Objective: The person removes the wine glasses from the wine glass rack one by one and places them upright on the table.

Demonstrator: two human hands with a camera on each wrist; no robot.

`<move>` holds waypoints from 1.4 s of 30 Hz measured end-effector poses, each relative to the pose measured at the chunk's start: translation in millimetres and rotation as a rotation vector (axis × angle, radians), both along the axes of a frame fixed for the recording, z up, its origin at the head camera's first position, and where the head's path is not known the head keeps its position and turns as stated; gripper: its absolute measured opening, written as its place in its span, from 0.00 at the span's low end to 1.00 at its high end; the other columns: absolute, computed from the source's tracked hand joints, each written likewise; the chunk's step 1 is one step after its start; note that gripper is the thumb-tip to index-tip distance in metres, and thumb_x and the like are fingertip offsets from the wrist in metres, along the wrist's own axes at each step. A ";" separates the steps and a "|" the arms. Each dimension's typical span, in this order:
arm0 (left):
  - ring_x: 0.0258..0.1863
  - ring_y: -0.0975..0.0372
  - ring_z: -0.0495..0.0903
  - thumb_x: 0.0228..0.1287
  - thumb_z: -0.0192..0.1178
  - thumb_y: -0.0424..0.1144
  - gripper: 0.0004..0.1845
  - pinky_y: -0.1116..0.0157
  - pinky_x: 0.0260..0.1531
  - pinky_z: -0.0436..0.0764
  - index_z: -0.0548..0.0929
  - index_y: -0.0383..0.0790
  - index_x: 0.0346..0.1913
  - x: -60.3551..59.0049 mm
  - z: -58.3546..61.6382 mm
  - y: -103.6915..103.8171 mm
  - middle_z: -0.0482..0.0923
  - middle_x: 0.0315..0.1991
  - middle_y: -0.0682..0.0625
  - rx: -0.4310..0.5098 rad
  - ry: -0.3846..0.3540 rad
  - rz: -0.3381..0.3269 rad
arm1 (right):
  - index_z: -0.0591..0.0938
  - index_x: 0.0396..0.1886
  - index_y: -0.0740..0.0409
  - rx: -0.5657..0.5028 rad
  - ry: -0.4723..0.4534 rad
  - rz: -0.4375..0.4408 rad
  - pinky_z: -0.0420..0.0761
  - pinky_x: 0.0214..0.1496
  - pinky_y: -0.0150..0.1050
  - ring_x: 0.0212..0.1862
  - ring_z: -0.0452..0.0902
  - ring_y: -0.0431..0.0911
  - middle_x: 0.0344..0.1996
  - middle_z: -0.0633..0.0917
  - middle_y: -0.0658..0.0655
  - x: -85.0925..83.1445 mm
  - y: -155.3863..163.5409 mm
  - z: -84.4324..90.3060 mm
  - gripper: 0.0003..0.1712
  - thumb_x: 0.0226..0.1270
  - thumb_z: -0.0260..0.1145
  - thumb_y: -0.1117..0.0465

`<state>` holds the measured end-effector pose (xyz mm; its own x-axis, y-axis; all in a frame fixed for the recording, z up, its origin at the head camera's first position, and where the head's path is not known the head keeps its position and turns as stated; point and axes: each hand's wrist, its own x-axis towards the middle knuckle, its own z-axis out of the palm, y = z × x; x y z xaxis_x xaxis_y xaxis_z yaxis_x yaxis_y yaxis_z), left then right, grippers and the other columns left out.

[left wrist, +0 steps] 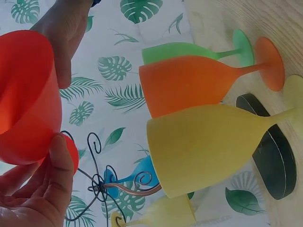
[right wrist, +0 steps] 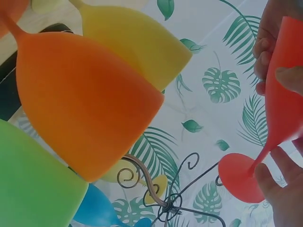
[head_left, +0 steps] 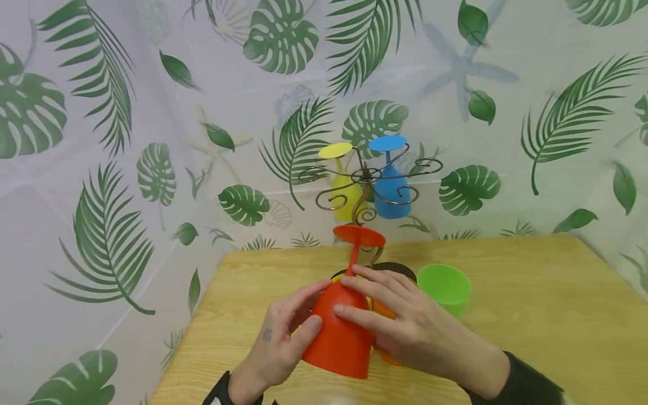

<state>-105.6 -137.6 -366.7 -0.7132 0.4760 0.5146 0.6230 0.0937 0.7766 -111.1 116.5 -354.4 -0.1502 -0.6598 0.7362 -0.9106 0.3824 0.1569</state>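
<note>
Both hands grasp red goblet (head_left: 338, 332), held upside down, foot up, lower centre of head view, above worktop (head_left: 531, 315). Left hand (head_left: 283, 337) wraps bowl from left, thumb pressed on its side. Right hand (head_left: 405, 320) covers bowl from right, fingers curled across it. Behind goblet: green goblet (head_left: 446, 288) upright; orange goblet (left wrist: 189, 82) and yellow goblet (left wrist: 208, 146) just beside it. Wire rack (head_left: 367, 177) at worktop's far edge, centre frame, carries hanging blue goblet (head_left: 391, 185) and second yellow goblet (head_left: 344, 191).
</note>
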 end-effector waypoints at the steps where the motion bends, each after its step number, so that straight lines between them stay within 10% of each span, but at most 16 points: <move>1: 0.48 0.58 0.86 0.77 0.46 0.32 0.22 0.59 0.41 0.89 0.74 0.35 0.69 0.3 0.0 -0.5 0.83 0.56 0.39 -0.008 -0.001 0.003 | 0.79 0.67 0.49 -0.006 -0.001 0.004 0.82 0.59 0.57 0.66 0.75 0.59 0.66 0.78 0.61 0.3 -0.3 0.3 0.29 0.67 0.71 0.55; 10: 0.51 0.57 0.85 0.82 0.30 0.37 0.26 0.60 0.51 0.86 0.74 0.34 0.69 5.0 3.4 0.3 0.82 0.58 0.38 -0.020 0.022 -0.040 | 0.82 0.62 0.55 -0.123 -0.037 0.034 0.85 0.52 0.57 0.62 0.77 0.59 0.60 0.81 0.62 4.8 -1.2 -1.1 0.29 0.67 0.71 0.45; 19: 0.52 0.55 0.84 0.82 0.29 0.37 0.26 0.59 0.53 0.86 0.73 0.34 0.70 8.0 7.3 5.4 0.82 0.59 0.38 0.031 0.012 -0.132 | 0.79 0.63 0.61 -0.217 -0.187 0.033 0.85 0.53 0.38 0.56 0.79 0.51 0.60 0.80 0.60 17.5 2.2 -1.3 0.38 0.64 0.72 0.39; 24: 0.52 0.53 0.84 0.80 0.30 0.32 0.25 0.58 0.52 0.86 0.74 0.31 0.67 7.9 9.1 9.1 0.83 0.56 0.36 0.062 0.137 -0.142 | 0.73 0.67 0.64 -0.243 -0.337 0.073 0.82 0.55 0.28 0.59 0.76 0.45 0.61 0.79 0.57 26.0 3.3 1.5 0.47 0.55 0.80 0.42; 42: 0.55 0.51 0.82 0.75 0.37 0.25 0.23 0.55 0.50 0.87 0.66 0.29 0.70 15.5 10.1 9.8 0.78 0.60 0.33 0.175 0.194 -0.165 | 0.68 0.70 0.56 -0.322 -0.711 0.190 0.87 0.51 0.39 0.57 0.81 0.45 0.61 0.82 0.53 31.7 -2.3 -15.4 0.49 0.50 0.83 0.62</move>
<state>-90.1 -127.9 -356.6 -0.5145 0.4695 0.7176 0.7566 -0.1453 0.6375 -79.3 114.2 -369.7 -0.5614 -0.4923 0.6652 -0.8051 0.1389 -0.5767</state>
